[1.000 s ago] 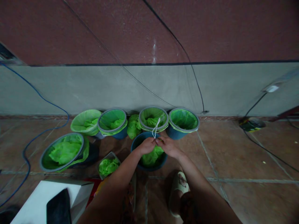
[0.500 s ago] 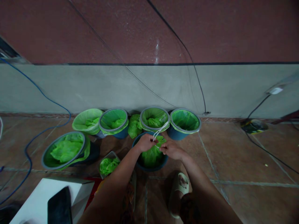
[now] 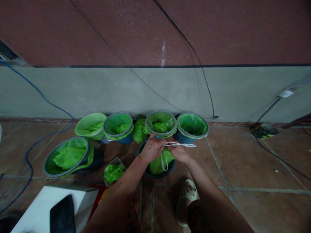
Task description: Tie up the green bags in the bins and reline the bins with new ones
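My left hand and my right hand meet over a dark blue bucket near my feet. A thin white drawstring runs between them. One loop of it stretches right across my right hand, and another hangs down in front of a green plastic bag in the bucket. Both hands look closed on the string, though some fingertips overlap and are hidden. The bag's gathered top is under my hands.
Several lined bins stand along the wall, one being a grey-rimmed bin. A tilted bin lies left, near a container of green plastic. A phone rests on a white box; a blue cable crosses the floor.
My hands have come closer together over the bag. The string's loops, which pointed up and right, now stretch right across my right hand and hang down in front of the bag.
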`<state>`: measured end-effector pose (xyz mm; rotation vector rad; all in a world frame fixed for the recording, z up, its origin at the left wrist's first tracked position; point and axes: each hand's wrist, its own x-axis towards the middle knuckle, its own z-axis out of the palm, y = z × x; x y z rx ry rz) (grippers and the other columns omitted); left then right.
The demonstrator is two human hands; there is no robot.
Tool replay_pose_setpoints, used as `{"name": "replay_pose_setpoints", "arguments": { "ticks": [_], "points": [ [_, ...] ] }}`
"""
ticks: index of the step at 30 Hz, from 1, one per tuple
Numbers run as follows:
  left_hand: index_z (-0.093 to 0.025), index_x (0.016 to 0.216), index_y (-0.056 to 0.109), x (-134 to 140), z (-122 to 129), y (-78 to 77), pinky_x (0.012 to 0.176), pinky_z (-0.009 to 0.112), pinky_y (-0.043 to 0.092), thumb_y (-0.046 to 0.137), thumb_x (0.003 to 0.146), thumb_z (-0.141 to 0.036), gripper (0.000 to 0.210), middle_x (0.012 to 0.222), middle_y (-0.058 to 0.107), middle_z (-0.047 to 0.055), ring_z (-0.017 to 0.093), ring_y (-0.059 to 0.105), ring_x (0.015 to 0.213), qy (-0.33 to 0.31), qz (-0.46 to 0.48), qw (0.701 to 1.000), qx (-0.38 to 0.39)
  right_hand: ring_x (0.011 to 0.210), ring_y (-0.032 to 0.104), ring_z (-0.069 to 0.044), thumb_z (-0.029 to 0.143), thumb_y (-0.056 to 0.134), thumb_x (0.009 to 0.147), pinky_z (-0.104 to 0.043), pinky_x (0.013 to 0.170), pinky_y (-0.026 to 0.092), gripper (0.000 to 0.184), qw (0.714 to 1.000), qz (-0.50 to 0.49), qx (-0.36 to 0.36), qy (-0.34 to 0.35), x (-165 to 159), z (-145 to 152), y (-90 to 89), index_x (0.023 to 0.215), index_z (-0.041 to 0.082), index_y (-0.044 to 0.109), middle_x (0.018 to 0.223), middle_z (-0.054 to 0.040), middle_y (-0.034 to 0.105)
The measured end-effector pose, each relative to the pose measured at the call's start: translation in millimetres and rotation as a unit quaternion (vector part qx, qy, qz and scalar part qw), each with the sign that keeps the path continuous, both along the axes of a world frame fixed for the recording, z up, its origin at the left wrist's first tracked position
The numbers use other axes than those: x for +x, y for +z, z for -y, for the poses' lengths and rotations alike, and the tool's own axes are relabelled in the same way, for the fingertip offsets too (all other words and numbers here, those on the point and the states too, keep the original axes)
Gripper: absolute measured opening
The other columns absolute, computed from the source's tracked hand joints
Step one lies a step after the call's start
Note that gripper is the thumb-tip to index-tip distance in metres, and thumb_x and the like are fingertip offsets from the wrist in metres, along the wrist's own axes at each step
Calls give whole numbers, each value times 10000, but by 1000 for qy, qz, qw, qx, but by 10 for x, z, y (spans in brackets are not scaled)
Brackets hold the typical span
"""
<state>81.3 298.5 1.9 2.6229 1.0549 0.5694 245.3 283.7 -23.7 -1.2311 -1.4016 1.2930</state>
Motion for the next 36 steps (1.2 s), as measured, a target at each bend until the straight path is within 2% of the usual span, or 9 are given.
{"name": "replay_pose_setpoints", "arguments": {
  "ticks": [5,10,18,21,24,27,31,34,36],
  "points": [
    [-224,953,696,21,30,-28,1027,373,371,457,950,-194,241,982,723,32,163,640,922,55,39,996,52,807,589,-174,292,668,712,-328,846,445,71,998,-61,-10,8,-8,34,118,722,222,667,779,-1,671],
    [-216,952,714,17,39,-32,942,344,429,506,935,-240,210,1023,695,42,178,617,970,80,80,993,38,688,571,-144,441,778,652,-288,714,453,284,983,-146,-92,57,8,58,98,744,186,696,732,2,656],
    [-201,976,721,6,-24,-91,906,301,452,504,937,-234,223,954,711,52,182,629,940,96,68,992,-43,779,585,-181,460,713,670,-321,783,447,271,993,-64,-33,-94,-10,3,3,730,197,702,778,-16,686],
    [-204,976,727,0,-41,-111,885,289,454,493,946,-280,248,972,725,65,187,638,936,122,52,989,-60,819,591,-186,419,666,684,-315,781,443,234,985,-81,-74,-131,19,-2,2,772,203,690,831,-18,692],
    [-186,898,731,-14,-46,-93,816,286,459,468,952,-343,311,912,734,86,195,653,870,175,19,981,-82,695,554,-168,390,617,669,-292,665,418,192,978,-76,-122,-150,92,-21,-23,656,198,627,700,-5,652],
    [-188,835,720,-40,-58,-68,756,282,451,477,932,-338,301,863,734,85,198,661,831,244,-14,964,-108,557,449,-141,378,560,646,-282,555,335,215,975,-19,-129,-178,196,-49,-83,516,211,519,525,19,537],
    [-187,708,677,-74,-110,-75,676,271,429,523,862,-289,241,741,696,63,195,644,783,311,1,937,-156,538,429,-148,414,505,663,-287,528,289,253,965,61,-113,-227,282,-64,-142,496,223,503,482,12,498],
    [-183,564,591,-59,-149,-101,579,248,389,539,802,-271,259,561,587,12,146,567,612,320,127,909,-236,542,432,-138,442,547,672,-278,534,303,281,971,21,-115,-210,261,-59,-98,507,217,510,520,6,521],
    [-177,563,584,-25,-156,-110,508,232,345,545,773,-293,243,478,491,-29,107,475,489,309,252,858,-322,531,417,-122,467,599,675,-271,539,314,328,977,-32,-104,-185,221,-49,-23,497,211,497,533,9,519]
  ]
}}
